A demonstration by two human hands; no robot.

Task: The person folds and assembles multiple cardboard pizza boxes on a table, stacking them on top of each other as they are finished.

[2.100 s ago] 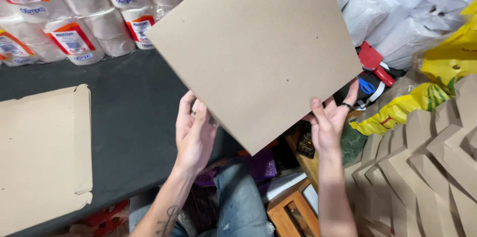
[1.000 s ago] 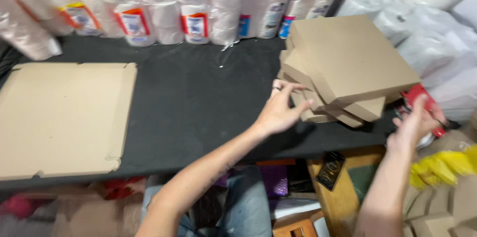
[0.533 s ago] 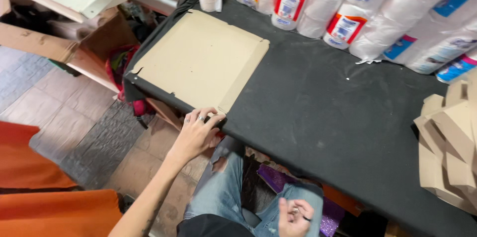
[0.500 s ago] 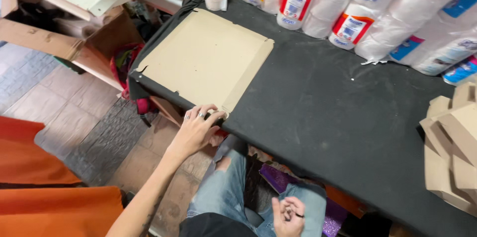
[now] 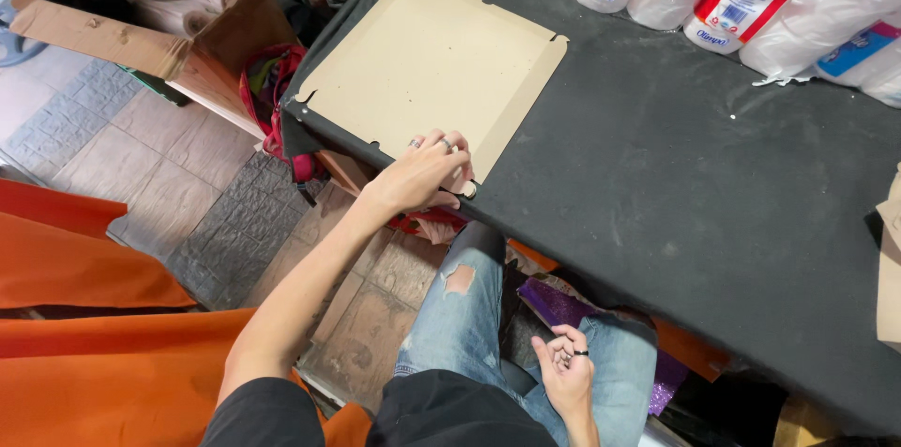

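left hand (image 5: 427, 170): fingers pressed flat on die-cut cardboard blank (image 5: 427, 72) at table (image 5: 676, 184) edge, pinning it | right hand (image 5: 566, 377): loosely curled, empty, on lap

Left hand (image 5: 427, 170): arm stretched forward and bare to the shoulder, palm down, fingers (image 5: 441, 142) together and slightly bent, rings on two of them. Right hand (image 5: 563, 374): drawn back low at the lap, palm up, fingers loosely curled inward, holding nothing, one dark ring.
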